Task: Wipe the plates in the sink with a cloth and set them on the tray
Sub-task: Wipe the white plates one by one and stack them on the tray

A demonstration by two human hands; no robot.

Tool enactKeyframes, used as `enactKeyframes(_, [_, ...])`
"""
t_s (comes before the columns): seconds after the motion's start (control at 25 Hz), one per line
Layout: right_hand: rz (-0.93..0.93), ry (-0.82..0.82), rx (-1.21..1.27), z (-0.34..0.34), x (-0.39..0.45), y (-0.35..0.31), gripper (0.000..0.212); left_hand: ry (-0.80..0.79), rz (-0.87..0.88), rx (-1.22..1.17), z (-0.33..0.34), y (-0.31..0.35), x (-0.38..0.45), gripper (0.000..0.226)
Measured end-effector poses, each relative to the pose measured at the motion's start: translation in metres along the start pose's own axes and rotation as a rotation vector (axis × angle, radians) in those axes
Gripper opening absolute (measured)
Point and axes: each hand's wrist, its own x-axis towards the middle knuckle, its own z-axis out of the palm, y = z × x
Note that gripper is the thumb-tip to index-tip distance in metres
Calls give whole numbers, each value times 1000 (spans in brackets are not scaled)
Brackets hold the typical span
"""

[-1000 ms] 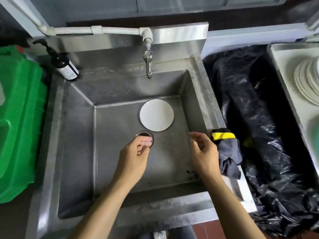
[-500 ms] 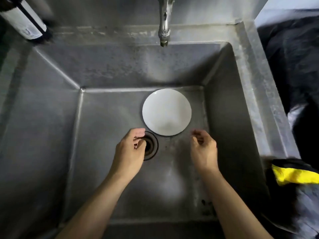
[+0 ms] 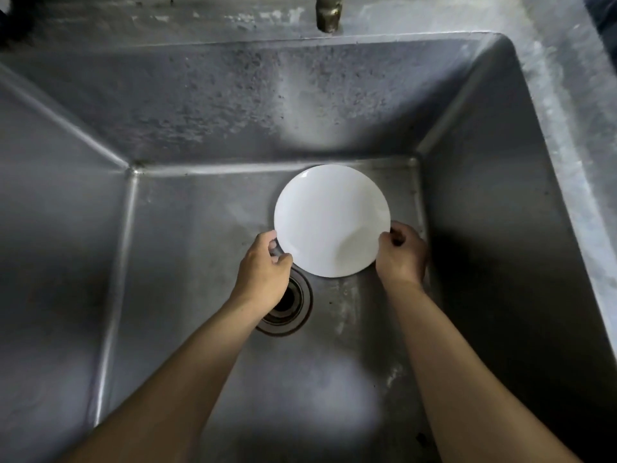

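Plate (image 3: 332, 220) first: white, round, lying flat on the floor of the steel sink (image 3: 200, 121), up near the back wall and a bit right of centre, with its near edge just beside the drain (image 3: 283, 304). Both hands are on it from opposite sides. Left hand (image 3: 263, 267) has its fingers curled at the lower-left rim, thumb and fingertips pinching the edge. Right hand (image 3: 402, 253) does the same at the lower-right rim, fingers bent in around the edge.

My read on the two-sided grip: a plate lying flat on steel gives you nothing to grab from above, so you work fingertips under the rim on both sides and lift it evenly. Looks like the pick-up step, wiping not started.

No cloth or tray in view, so the plate probably has to come up and out first. Tap spout (image 3: 329, 13) hangs over the back wall, no water running that I can see.
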Motion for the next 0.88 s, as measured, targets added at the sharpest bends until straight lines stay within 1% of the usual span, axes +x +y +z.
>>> enactKeyframes(0.16, [0, 15, 34, 0, -2, 0, 24, 27, -63, -223, 1, 0, 5, 48])
enactKeyframes(0.24, [-31, 0, 66, -6, -14, 1, 25, 57, -64, -306, -1, 0, -2, 44])
enactKeyframes(0.32, [-77, -4, 88, -16, -36, -2, 25, 92, -67, -386, -6, -2, -18, 44])
enactKeyframes(0.44, [-107, -32, 65, -35, -74, -14, 23, 149, -113, -431, -23, -4, -51, 40])
enactKeyframes(0.56, [-103, -118, -15, -52, -108, -27, 15, 177, -139, -429, -42, -1, -87, 36])
enactKeyframes(0.64, [-79, -153, -70, -62, -128, -36, 14, 183, -196, -474, -53, 2, -112, 30])
enactKeyframes(0.72, [-64, -158, -131, -71, -144, -48, 14, 197, -290, -532, -62, 5, -133, 21])
enactKeyframes(0.8, [-32, -156, -205, -79, -159, -64, 10, 207, -411, -590, -70, 7, -150, 21])
enactKeyframes(0.88, [-2, -172, -279, -85, -172, -77, 14, 196, -505, -664, -77, 6, -162, 20])
